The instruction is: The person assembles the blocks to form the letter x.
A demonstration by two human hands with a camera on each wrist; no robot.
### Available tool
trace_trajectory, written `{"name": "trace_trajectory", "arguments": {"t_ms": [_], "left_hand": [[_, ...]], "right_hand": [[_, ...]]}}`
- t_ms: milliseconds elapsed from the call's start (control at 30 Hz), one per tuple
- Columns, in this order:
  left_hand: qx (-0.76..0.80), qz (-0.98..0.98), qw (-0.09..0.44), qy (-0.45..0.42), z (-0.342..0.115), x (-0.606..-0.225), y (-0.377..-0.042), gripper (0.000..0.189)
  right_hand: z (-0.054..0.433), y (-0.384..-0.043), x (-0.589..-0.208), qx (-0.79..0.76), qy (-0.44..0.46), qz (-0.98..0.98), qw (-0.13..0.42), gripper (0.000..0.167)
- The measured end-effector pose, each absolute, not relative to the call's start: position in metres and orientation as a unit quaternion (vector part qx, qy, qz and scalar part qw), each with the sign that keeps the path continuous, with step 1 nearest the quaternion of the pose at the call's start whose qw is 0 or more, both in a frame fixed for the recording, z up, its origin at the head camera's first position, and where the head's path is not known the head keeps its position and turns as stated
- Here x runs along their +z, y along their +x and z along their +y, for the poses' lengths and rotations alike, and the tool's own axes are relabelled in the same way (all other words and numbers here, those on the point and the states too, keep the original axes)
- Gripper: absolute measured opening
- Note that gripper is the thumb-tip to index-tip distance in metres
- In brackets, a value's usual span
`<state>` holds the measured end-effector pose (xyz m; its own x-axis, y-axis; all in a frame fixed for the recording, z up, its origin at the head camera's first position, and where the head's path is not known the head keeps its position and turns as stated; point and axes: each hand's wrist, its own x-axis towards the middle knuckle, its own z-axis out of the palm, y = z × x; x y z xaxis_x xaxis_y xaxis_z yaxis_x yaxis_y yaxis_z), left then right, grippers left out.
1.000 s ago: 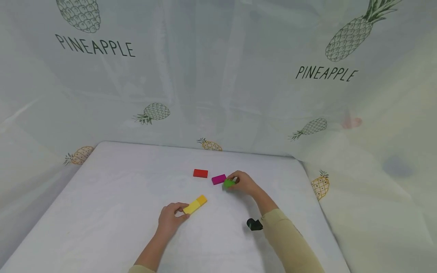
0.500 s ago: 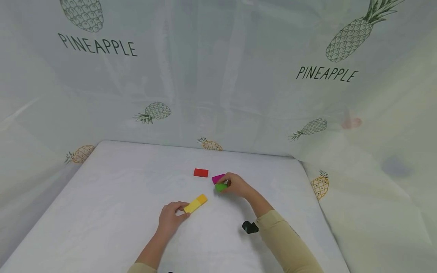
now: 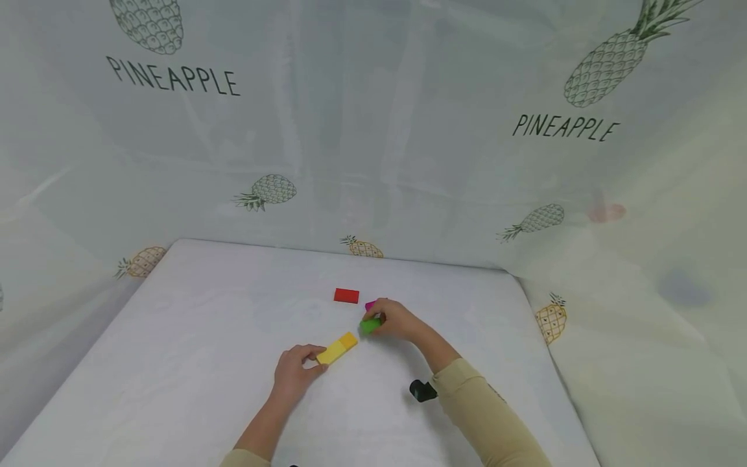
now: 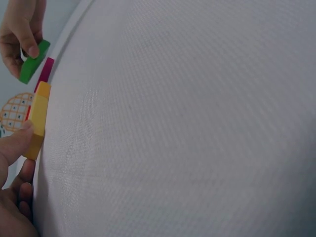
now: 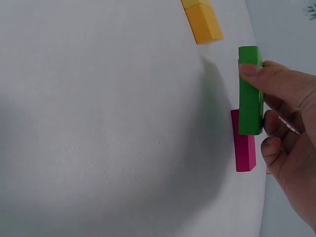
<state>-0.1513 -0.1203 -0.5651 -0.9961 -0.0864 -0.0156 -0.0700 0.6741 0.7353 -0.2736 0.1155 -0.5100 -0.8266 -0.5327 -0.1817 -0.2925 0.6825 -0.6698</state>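
The left hand (image 3: 292, 376) is pinching the yellow block (image 3: 330, 354) by its near end, which is probably keeping it still on the surface (image 3: 175, 363). The orange block (image 3: 348, 340) is sitting past those fingers, touching the yellow one's far end and staying uncovered. The right hand's (image 3: 397, 322) fingers are clamping the green block (image 5: 251, 98) by its sides, seemingly to keep it up, off the surface. The pink block (image 5: 244, 154) is lying just behind them. The red block (image 3: 347, 296) is resting beyond both hands' fingers.
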Motion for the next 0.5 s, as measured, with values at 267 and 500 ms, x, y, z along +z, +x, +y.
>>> {"name": "trace_trajectory", "arguments": {"t_ms": [267, 500], "left_hand": [[-0.405, -0.913, 0.004, 0.047, -0.12, -0.564, -0.151, 0.035], [-0.407, -0.912, 0.0, 0.051, -0.122, -0.564, -0.152, 0.035]], "right_hand": [[0.108, -0.276, -0.512, -0.306, -0.244, 0.9, 0.191, 0.027], [0.102, -0.28, -0.513, -0.298, -0.253, 0.899, 0.199, 0.028]]}}
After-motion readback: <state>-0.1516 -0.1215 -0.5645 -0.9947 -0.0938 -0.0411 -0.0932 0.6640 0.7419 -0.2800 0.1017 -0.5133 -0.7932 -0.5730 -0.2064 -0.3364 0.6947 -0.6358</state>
